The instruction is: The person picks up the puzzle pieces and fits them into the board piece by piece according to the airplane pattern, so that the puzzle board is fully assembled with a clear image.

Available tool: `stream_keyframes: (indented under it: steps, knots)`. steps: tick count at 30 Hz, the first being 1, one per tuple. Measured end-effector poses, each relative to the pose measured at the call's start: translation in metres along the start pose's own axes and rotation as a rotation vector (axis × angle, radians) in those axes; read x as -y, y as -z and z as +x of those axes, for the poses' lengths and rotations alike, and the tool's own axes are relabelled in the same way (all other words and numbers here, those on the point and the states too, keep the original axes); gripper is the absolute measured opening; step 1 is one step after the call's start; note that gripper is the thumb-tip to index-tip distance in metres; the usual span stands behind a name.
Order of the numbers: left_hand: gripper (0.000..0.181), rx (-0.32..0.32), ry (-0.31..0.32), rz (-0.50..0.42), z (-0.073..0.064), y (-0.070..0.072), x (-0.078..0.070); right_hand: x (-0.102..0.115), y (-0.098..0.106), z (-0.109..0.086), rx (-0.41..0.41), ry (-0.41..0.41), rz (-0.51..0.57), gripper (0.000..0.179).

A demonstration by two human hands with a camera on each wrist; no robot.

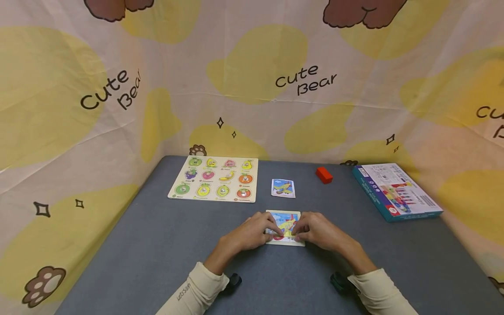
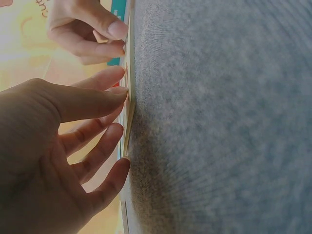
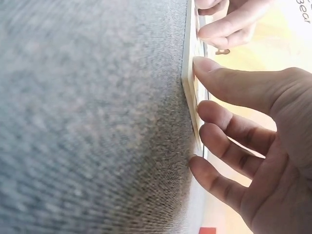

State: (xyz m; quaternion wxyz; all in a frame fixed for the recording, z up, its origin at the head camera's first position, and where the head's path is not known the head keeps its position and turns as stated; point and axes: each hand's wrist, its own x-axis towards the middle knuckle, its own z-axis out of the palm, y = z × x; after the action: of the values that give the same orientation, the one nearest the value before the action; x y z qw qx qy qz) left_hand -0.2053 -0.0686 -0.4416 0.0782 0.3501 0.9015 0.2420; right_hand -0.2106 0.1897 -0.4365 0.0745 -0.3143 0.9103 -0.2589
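A small flat picture board (image 1: 285, 241), apparently a jigsaw puzzle, lies on the table and shows a yellow airplane on blue. From its left side my left hand (image 1: 257, 230) reaches over it, fingertips on the lower left of the picture. My right hand (image 1: 320, 232) touches the lower right part, thumb and index finger close together. In the left wrist view the left thumb (image 2: 95, 103) rests at the board's edge, other fingers spread and slightly bent. The right thumb (image 3: 229, 85) presses on the board in the right wrist view. Fingers partly cover the picture.
Behind the board lies a card (image 1: 283, 188) with a similar airplane picture. A fruit picture board (image 1: 214, 197) lies at the back left. A red block (image 1: 324, 175) sits at the back, and a flat teal-edged box (image 1: 413, 192) lies at the right. Printed cloth surrounds the grey table (image 1: 157, 262).
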Motion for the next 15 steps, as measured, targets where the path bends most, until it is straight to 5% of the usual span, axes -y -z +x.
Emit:
stream_keyframes:
  steps: [9,15]
  knots:
    - [0.021,0.022,0.021,-0.008,-0.003,0.004,-0.001,-0.004,0.003,-0.007,0.031,0.029,0.049,0.014]
    - [0.026,-0.005,0.036,-0.033,-0.013,0.010,0.006,-0.017,0.018,-0.024,0.034,-0.069,0.088,0.029]
